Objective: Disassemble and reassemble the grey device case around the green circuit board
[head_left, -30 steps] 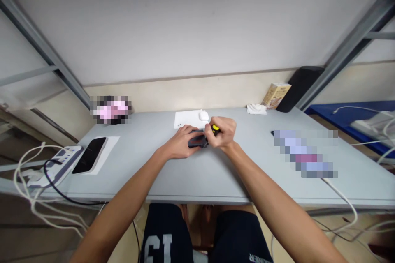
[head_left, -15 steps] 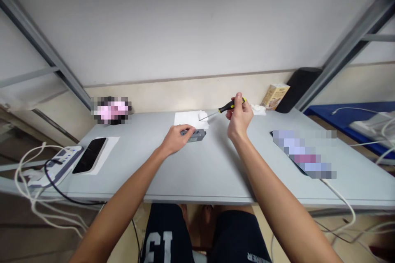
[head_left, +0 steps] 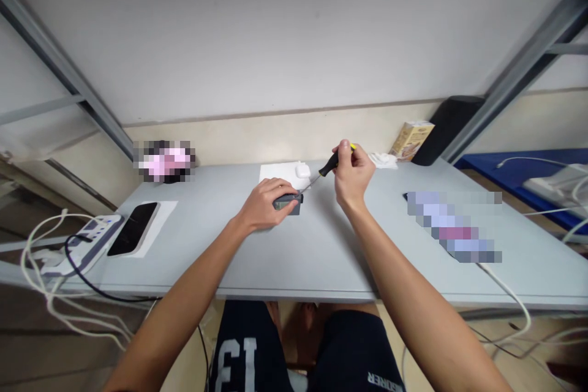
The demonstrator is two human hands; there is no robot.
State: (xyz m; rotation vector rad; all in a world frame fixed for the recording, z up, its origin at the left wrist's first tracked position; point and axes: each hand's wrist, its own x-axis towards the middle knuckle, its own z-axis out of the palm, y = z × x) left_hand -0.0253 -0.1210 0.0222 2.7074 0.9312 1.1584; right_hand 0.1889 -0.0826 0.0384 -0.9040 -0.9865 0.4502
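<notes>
Screwdriver [head_left: 329,166], 1, sits in the right hand [head_left: 354,175], fingers curled around it; left hand [head_left: 266,203], half-bent, clasps 1 grey device [head_left: 295,210].

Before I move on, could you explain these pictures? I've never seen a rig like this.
There's no machine: a person works with bare hands, filmed by one head-worn camera looking forward and down. On the desk, the left hand grips a small dark grey device. The right hand holds a screwdriver, its shaft slanting down to the device; whether the tip touches is too small to tell. Behind lies white paper bearing a white case. A phone and power strip lie left; a carton stands back right.
</notes>
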